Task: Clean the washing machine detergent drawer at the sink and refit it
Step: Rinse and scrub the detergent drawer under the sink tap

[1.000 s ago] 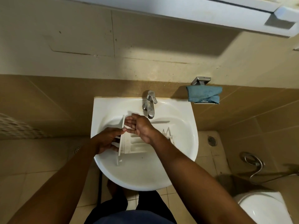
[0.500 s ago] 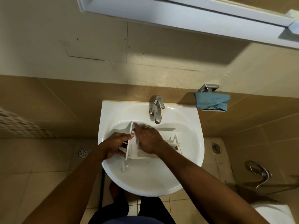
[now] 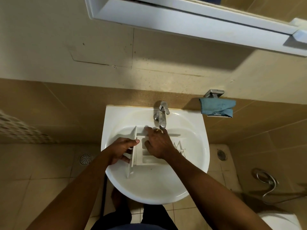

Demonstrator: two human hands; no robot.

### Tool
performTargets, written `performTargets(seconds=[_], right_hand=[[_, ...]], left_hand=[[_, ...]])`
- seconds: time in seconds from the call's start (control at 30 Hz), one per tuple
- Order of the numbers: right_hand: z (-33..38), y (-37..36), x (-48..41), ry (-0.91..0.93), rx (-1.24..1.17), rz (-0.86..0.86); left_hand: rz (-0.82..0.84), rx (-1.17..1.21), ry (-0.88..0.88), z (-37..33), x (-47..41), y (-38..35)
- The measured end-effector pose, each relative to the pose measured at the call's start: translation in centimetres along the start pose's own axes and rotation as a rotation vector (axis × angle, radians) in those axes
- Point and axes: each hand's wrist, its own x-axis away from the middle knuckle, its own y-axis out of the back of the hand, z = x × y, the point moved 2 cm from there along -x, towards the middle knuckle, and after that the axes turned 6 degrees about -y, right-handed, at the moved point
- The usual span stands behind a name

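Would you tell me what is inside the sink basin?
The detergent drawer, held at its front panel by the left hand, right hand over its compartments. The drain is hidden beneath.

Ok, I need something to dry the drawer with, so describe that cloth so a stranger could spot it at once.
Start at the white sink on the tan wall and look past its back right corner. There, level with the tap, a cloth drapes over a small chrome holder. It is the only blue, soft thing among white and metal fittings.
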Motion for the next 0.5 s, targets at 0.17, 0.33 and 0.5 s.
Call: performTargets(seconds=[0.17,0.33,0.5], right_hand=[[-3.7,-1.0,0.9,-0.402,-0.56,-0.154],[-3.5,-0.8,0.6,-0.663,-0.738,-0.251],[-3.9,0.4,-0.3,-0.802,-0.997,-0.286]], left_hand=[[0.0,-0.011,0.004,0.0,0.1,0.2],[-0.006,-0.014,0.0,-0.2,0.1,-0.1],[-0.019,-0.026,-0.01,-0.3,0.2,-0.4]])
